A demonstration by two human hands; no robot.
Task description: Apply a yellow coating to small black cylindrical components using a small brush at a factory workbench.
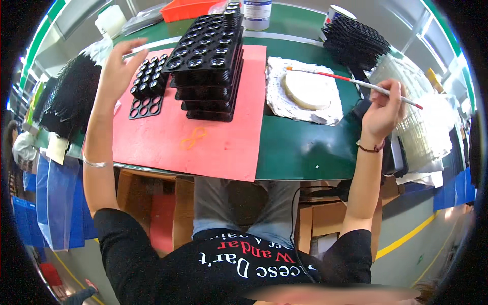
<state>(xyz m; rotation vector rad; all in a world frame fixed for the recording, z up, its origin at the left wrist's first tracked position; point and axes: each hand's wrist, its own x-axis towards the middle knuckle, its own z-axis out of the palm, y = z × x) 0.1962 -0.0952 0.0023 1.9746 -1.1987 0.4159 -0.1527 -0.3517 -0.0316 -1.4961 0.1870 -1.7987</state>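
Note:
In my right hand (384,111) is a slim paintbrush (341,78), its fingers closed round the grey-white part of the handle. The brush points left, its orange-brown tip over the far edge of a round white dish (309,90). A crumpled white cloth (329,113) lies beneath the dish. My left hand (118,68) is raised just left of a small black tray (146,109), thumb and fingers apart, with nothing seen in it. Short black cylindrical parts (148,81) with shiny tops fill most of that tray; its nearest holes hold none. Beside it rises a stack of black trays (207,104), its top one filled with round glassy-topped parts.
A pink mat (223,157) lies under the trays, with a yellow rubber band (195,138) on it. Behind are a white bottle (257,15) and an orange bin (188,9). Black trays (356,39) and clear trays (422,112) are stacked at right, dark trays (71,96) at left.

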